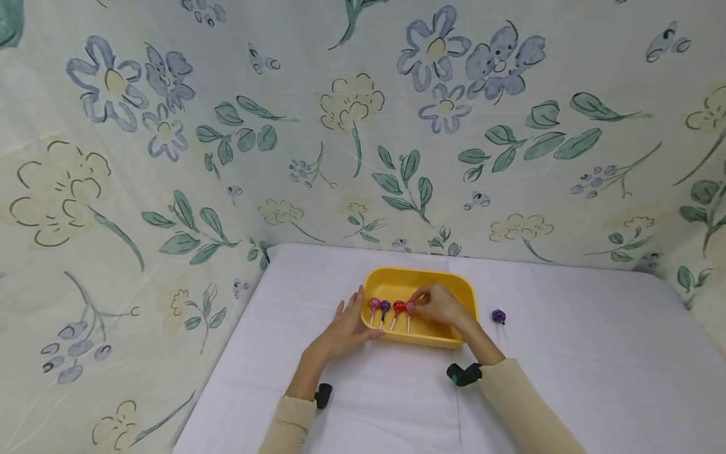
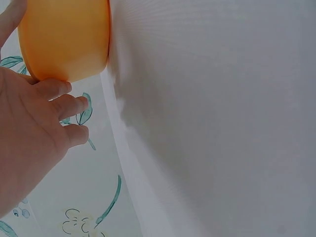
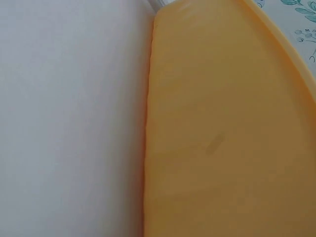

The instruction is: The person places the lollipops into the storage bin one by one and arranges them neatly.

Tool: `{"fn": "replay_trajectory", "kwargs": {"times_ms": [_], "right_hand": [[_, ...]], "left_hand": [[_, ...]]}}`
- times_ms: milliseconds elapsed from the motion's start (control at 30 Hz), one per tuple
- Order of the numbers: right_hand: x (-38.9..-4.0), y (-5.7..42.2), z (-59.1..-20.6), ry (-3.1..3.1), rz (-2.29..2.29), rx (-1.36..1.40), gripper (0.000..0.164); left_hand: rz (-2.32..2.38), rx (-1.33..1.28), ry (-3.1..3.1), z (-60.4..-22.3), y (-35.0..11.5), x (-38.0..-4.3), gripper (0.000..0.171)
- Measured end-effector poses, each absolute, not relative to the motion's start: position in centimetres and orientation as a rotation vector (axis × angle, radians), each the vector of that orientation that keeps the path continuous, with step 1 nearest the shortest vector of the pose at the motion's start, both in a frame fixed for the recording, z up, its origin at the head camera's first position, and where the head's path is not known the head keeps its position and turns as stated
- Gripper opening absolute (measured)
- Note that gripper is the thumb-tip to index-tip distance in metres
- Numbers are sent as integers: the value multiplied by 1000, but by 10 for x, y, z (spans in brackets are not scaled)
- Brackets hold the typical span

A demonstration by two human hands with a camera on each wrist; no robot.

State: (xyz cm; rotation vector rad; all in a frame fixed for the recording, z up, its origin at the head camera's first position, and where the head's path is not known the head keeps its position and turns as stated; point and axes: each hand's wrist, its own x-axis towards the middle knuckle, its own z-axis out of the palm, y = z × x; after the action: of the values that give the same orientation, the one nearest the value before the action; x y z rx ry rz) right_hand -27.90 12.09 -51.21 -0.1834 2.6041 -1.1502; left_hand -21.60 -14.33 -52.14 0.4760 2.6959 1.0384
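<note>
A yellow tray (image 1: 422,339) stands on the white-covered table. My left hand (image 1: 343,331) grips its left end, thumb along the near rim and fingers at the side wall; in the left wrist view the fingertips press its outer wall. Inside the tray, at the left, lie a pink lollipop (image 1: 374,303), a purple lollipop (image 1: 385,306) and a red lollipop (image 1: 399,307) in a row, sticks toward me. My right hand (image 1: 441,305) reaches in over the near rim and pinches another pink lollipop (image 1: 409,306) by its head, at the row's right end. The right wrist view shows tray wall, no fingers.
Right of the tray, a dark purple lollipop (image 1: 498,316) lies on the white tablecloth (image 1: 590,353). A flower-patterned curtain (image 1: 351,157) hangs behind the table and down its left side. Dark wrist-worn devices (image 1: 464,374) sit near my sleeves.
</note>
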Motion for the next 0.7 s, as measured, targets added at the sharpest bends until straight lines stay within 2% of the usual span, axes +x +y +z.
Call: {"fn": "replay_trajectory", "kwargs": {"times_ms": [367,533,700], "right_hand": [[-271,143,-497,2712,-1185,-285,41],[-259,187,-483,2926,-1280,-240,42],[-252,249,-495,3048,-1239,-20,44]], "left_hand": [[1040,468,2698,-522,-141,-216,113],[1050,489,2696,-522,-141,-216,113],[1060,474,2693,-521,-142,-214,114]]}}
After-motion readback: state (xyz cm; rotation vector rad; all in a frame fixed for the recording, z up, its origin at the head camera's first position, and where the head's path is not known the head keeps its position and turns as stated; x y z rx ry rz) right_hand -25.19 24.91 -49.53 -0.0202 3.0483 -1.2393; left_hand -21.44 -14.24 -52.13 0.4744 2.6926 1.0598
